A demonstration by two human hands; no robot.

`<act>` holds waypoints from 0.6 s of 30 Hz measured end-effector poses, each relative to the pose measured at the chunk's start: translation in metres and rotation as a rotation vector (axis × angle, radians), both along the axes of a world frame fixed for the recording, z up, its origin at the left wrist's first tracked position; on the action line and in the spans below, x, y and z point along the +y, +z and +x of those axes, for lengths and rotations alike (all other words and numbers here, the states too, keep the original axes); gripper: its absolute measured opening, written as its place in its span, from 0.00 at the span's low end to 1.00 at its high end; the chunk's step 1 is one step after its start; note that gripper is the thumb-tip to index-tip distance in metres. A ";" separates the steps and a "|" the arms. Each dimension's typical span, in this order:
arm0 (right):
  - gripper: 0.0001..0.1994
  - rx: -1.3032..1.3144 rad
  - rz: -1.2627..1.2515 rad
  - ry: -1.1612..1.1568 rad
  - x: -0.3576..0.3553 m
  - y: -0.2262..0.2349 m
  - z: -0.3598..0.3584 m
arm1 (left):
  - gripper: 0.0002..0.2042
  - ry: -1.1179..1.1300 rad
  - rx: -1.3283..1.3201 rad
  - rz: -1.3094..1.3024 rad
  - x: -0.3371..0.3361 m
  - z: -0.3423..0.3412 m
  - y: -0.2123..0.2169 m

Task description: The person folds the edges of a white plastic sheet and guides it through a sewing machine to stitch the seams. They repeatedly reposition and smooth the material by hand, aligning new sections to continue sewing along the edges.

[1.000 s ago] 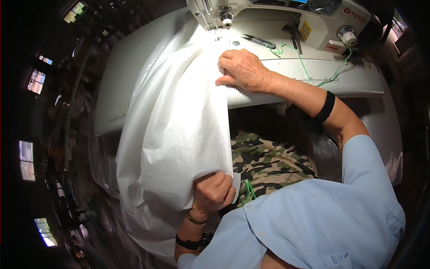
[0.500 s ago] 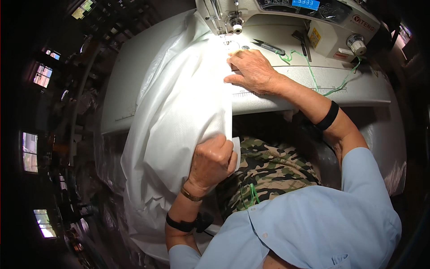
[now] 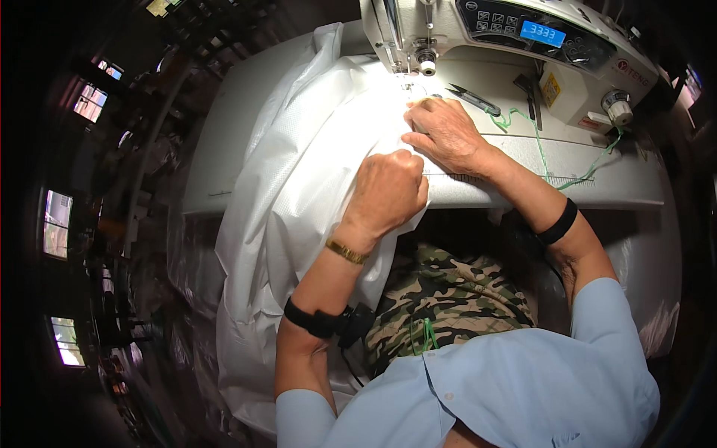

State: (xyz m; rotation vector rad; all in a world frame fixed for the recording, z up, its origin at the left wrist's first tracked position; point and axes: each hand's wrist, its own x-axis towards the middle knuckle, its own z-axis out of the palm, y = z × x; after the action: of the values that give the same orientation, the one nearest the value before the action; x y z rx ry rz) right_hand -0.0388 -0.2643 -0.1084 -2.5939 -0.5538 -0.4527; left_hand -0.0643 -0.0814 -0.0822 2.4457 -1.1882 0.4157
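A large white woven sheet (image 3: pixel 299 179) drapes over the sewing machine's table and hangs down past its front edge on the left. My left hand (image 3: pixel 387 190) is closed in a fist on the sheet's right edge, just in front of the table. Farther forward, my right hand (image 3: pixel 447 134) pinches the same edge close to the needle, its thumb and fingers bent around it. Above them stands the head of the sewing machine (image 3: pixel 426 56), with its presser foot (image 3: pixel 407 86) near the sheet under a bright light. The exact stitching point is washed out by glare.
Right of the needle lie thread snips (image 3: pixel 472 98) and a dark tool (image 3: pixel 527 97). Green thread (image 3: pixel 539 142) trails across the table (image 3: pixel 612 187) to the machine's knob (image 3: pixel 617 108). A lit display (image 3: pixel 543 33) is on the machine's upper arm.
My left hand has moved forward toward the needle and nearer my right hand, carrying the sheet's edge along. My right hand keeps its place by the needle. The whole view has shifted slightly.
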 end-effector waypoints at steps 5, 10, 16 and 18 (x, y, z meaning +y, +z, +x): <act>0.10 -0.147 0.062 0.001 0.002 -0.004 0.004 | 0.07 0.052 -0.012 0.052 -0.020 0.037 0.000; 0.09 -0.081 0.077 -0.032 0.002 0.001 0.005 | 0.09 0.172 -0.001 0.090 -0.033 0.066 0.004; 0.12 -0.043 0.111 -0.013 0.001 0.001 0.008 | 0.13 0.224 0.176 -0.139 -0.019 0.046 0.013; 0.15 -0.020 0.291 -0.054 0.000 -0.001 0.004 | 0.18 0.132 -0.032 -0.262 -0.006 0.007 0.009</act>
State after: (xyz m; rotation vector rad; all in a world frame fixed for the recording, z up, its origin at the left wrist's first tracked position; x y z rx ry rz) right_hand -0.0346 -0.2646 -0.1093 -2.3323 -0.3928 -0.5354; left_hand -0.0578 -0.0869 -0.0734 2.3027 -0.9225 0.6099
